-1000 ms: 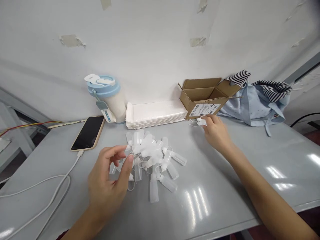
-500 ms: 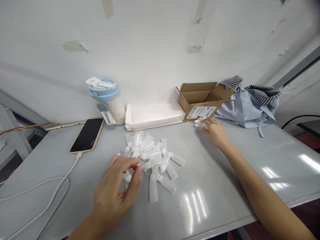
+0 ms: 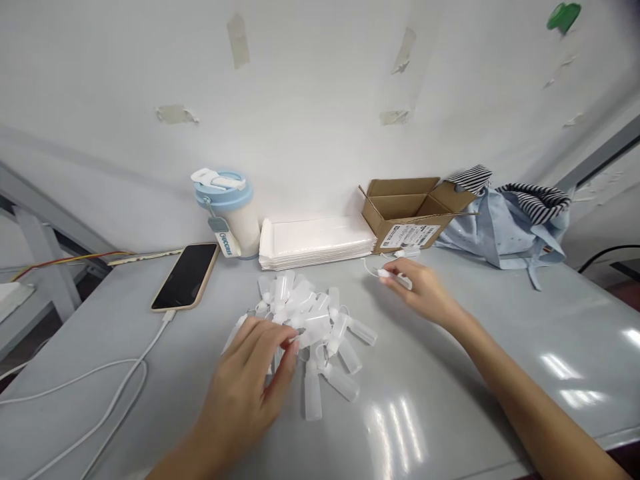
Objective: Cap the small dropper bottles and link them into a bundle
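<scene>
A pile of small translucent squeeze bottles (image 3: 313, 400) with white caps and thin straps lies on the grey table. At the pile's near left side, my left hand (image 3: 255, 373) has thumb and forefinger pinched at the narrow end of a squeeze bottle (image 3: 316, 328); its fingers partly hide the contact. My right hand (image 3: 417, 287) grips another squeeze bottle (image 3: 404, 283) between thumb and fingers, its cap end pointing left and its strap curling out. Just behind that hand, one more bottle (image 3: 407, 253) lies in front of the cardboard box (image 3: 395, 239).
A stack of white trays or envelopes (image 3: 320, 240) lies along the wall, beside a blue-lidded tumbler (image 3: 240, 220). A phone (image 3: 185, 277) with a white cable (image 3: 117, 390) is at left. A light blue cloth bag (image 3: 500, 233) sits right of the open box.
My right hand has drawn back from the box front with a squeeze bottle in it. My left thumb and forefinger have closed together at the pile. The view has shifted slightly.
</scene>
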`<state>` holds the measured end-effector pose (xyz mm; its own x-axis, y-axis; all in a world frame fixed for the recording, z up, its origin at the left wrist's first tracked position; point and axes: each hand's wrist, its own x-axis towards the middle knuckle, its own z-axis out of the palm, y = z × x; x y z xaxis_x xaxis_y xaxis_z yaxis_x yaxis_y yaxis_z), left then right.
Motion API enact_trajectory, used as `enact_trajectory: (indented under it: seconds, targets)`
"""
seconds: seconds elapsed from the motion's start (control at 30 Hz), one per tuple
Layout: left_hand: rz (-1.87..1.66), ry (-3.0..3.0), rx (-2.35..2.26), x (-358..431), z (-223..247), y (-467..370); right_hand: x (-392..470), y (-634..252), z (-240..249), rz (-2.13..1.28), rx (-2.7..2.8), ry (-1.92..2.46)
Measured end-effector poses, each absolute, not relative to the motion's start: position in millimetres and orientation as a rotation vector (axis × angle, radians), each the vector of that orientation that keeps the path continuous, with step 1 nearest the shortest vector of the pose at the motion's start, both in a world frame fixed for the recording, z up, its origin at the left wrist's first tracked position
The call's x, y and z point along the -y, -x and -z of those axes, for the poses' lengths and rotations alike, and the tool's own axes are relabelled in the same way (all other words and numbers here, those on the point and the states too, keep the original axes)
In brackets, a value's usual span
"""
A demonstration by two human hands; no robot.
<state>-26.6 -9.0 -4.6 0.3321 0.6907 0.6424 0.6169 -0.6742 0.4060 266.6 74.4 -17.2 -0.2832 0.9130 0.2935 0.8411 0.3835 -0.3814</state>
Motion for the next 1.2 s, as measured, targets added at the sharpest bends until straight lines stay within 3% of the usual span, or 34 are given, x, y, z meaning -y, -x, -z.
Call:
enact_trajectory:
  seconds: [0.17,0.3,1.2]
  targets:
    - [-1.015,-2.518,-1.279,9.5,10.2,26.5,-32.8,-220.7,2.2,-0.449,2.271,1.038]
    - [-0.987,-2.455,-1.262,10.4,12.3,26.0,-13.2,-202.9,5.9,-0.412,2.362,0.854]
    - [-1.128,-2.596,-0.981,13.1,9.0,14.9,0.7,-188.9,6.8,-0.208,2.353,0.709]
